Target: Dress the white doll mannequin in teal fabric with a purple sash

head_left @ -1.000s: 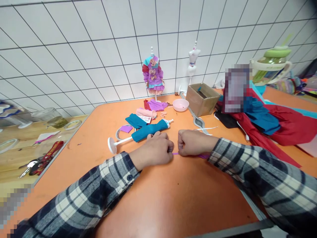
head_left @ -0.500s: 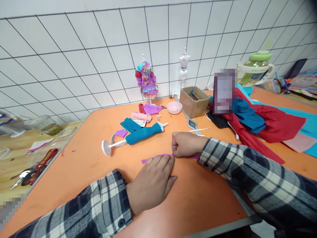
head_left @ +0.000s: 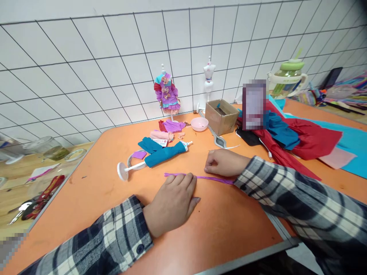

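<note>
A narrow purple fabric strip [head_left: 215, 178] lies across the orange table. Flat on its left part rests my left hand [head_left: 174, 198], palm down with fingers stretched out. Just behind the strip's right part is my right hand [head_left: 226, 162], its fingers curled in; whatever they may hold is hidden. Beyond my hands, a small white dress-form stand wearing teal cloth [head_left: 166, 154] lies on its side. A grey looped handle [head_left: 220, 142] and a thin white strip [head_left: 233, 146] are behind my right hand.
At the back stand a dressed doll form [head_left: 166, 93], a bare white form [head_left: 209, 76], a pink bowl [head_left: 199, 124] and a cardboard box [head_left: 221, 118]. Red cloth [head_left: 312, 139], a phone [head_left: 254, 107] and a green-lidded jug [head_left: 288, 80] are right. Keys [head_left: 24, 208] lie left.
My right hand has lifted off the strip beside my left hand and shifted slightly right, exposing more of the purple strip. My left hand still presses flat. The view has turned slightly.
</note>
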Motion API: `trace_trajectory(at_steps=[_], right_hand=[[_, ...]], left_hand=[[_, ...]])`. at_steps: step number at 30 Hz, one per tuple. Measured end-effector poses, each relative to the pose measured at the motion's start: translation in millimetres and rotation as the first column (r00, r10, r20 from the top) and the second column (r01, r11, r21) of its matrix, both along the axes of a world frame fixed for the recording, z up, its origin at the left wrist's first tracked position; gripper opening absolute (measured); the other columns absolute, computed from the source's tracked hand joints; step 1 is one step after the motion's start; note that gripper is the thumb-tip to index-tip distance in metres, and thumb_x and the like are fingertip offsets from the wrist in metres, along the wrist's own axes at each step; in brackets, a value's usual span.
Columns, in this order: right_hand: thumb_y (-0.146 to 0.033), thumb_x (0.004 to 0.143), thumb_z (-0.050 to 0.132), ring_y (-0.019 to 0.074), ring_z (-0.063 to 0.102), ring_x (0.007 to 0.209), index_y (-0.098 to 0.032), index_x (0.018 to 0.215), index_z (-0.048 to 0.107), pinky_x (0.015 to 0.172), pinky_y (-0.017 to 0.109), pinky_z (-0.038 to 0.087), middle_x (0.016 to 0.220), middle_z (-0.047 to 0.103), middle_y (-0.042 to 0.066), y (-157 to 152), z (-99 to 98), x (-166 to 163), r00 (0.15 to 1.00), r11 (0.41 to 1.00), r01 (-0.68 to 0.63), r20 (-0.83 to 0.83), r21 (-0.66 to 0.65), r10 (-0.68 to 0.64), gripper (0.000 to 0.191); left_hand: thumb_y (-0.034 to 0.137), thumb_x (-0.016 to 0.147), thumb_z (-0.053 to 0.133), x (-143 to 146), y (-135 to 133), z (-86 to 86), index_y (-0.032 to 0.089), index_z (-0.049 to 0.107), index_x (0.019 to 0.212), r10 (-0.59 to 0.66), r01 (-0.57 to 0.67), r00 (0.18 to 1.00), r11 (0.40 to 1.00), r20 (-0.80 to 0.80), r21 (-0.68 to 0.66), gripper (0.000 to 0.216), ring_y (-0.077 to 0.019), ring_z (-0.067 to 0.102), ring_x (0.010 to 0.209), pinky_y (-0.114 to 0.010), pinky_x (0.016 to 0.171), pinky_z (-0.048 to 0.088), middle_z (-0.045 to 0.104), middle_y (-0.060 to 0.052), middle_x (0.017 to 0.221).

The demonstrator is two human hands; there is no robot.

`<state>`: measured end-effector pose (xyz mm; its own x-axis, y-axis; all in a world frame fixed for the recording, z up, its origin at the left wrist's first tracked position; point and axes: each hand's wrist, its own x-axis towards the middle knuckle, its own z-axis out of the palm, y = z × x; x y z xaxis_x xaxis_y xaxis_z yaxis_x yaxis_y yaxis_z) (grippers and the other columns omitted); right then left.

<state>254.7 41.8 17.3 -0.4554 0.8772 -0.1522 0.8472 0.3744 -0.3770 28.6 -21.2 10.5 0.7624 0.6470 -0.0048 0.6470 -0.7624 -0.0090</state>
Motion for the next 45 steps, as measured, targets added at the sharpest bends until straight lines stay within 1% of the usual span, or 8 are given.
trace_trajectory(at_steps=[4,6,9,15,22,27,39,45], right_hand=[[-0.035,0.090,0.054,0.0215,0.058,0.090,-0.021,0.087,0.074,0.076,0.031,0.039,0.090,0.068,0.007,-20.9,2.6,8.3,0.999,0.954,0.028,0.013,0.300,-0.033,0.025],[-0.039,0.090,0.055,0.0218,0.057,0.089,-0.021,0.088,0.072,0.077,0.033,0.039,0.088,0.068,0.006,-30.1,1.6,3.5,1.000,0.940,-0.030,0.018,0.341,0.025,0.025],[-0.041,0.087,0.060,0.0221,0.056,0.088,-0.022,0.090,0.071,0.077,0.034,0.039,0.088,0.068,0.005,-37.5,-1.6,-5.9,0.992,0.944,-0.125,0.043,0.306,0.117,0.022],[-0.026,0.086,0.058,0.0210,0.058,0.086,-0.024,0.080,0.073,0.072,0.033,0.038,0.084,0.071,0.003,-36.6,-5.0,-4.3,0.990,0.959,-0.130,0.078,0.252,0.114,0.016],[-0.031,0.085,0.059,0.0184,0.060,0.079,-0.024,0.081,0.072,0.067,0.030,0.038,0.081,0.071,0.001,-39.3,-5.6,-0.8,1.000,0.980,-0.003,0.004,0.198,0.003,0.016],[-0.033,0.087,0.058,0.0175,0.062,0.085,-0.025,0.097,0.071,0.070,0.029,0.039,0.090,0.069,0.001,-43.7,-8.3,-5.2,0.996,0.979,0.036,-0.085,0.201,-0.019,0.019],[-0.022,0.081,0.059,0.0169,0.061,0.076,-0.021,0.078,0.074,0.066,0.028,0.038,0.081,0.068,0.002,-45.6,-10.0,-5.4,1.000,0.988,0.007,-0.020,0.152,-0.004,0.015],[-0.027,0.085,0.060,0.0204,0.063,0.078,-0.022,0.087,0.075,0.067,0.031,0.038,0.085,0.070,0.004,-52.9,-7.5,-3.0,0.995,0.988,-0.057,0.085,0.141,0.045,0.015]], left_hand=[[0.048,0.094,0.045,-1.4,-1.8,-0.3,0.012,0.050,0.132,0.014,-0.014,1.000,1.000,0.017,0.001,0.053,-0.0327,0.052,0.108,-0.050,0.091,0.036,0.060,-0.015,0.120],[0.054,0.093,0.044,-1.3,-1.7,-0.3,0.012,0.049,0.134,0.009,-0.009,1.000,1.000,0.027,-0.007,0.059,-0.0327,0.052,0.107,-0.051,0.090,0.035,0.060,-0.015,0.122],[0.058,0.092,0.043,-0.7,-1.1,-0.2,0.012,0.046,0.137,-0.003,0.004,0.999,1.000,0.036,-0.028,0.065,-0.0321,0.052,0.107,-0.051,0.090,0.034,0.060,-0.014,0.124],[0.060,0.092,0.043,0.3,-1.1,0.0,0.014,0.045,0.139,0.012,-0.011,1.000,0.999,0.025,-0.033,0.066,-0.0323,0.051,0.108,-0.052,0.090,0.033,0.060,-0.013,0.122],[0.064,0.091,0.040,2.4,-3.2,0.9,0.014,0.047,0.137,0.025,-0.025,0.999,1.000,0.020,-0.006,0.068,-0.0324,0.049,0.108,-0.051,0.089,0.033,0.058,-0.013,0.125],[0.064,0.092,0.039,2.8,-4.0,1.2,0.014,0.047,0.137,0.027,-0.027,0.999,1.000,0.017,-0.001,0.068,-0.0317,0.048,0.109,-0.050,0.089,0.033,0.057,-0.013,0.128],[0.063,0.093,0.035,2.1,-4.7,0.7,0.011,0.047,0.137,0.026,-0.026,1.000,0.999,-0.011,0.032,0.069,-0.0332,0.045,0.114,-0.050,0.092,0.032,0.053,-0.014,0.135],[0.062,0.093,0.038,4.0,-7.1,4.8,0.011,0.048,0.137,0.023,-0.023,0.999,1.000,-0.035,-0.012,0.068,-0.0307,0.049,0.107,-0.048,0.089,0.035,0.058,-0.013,0.129]])
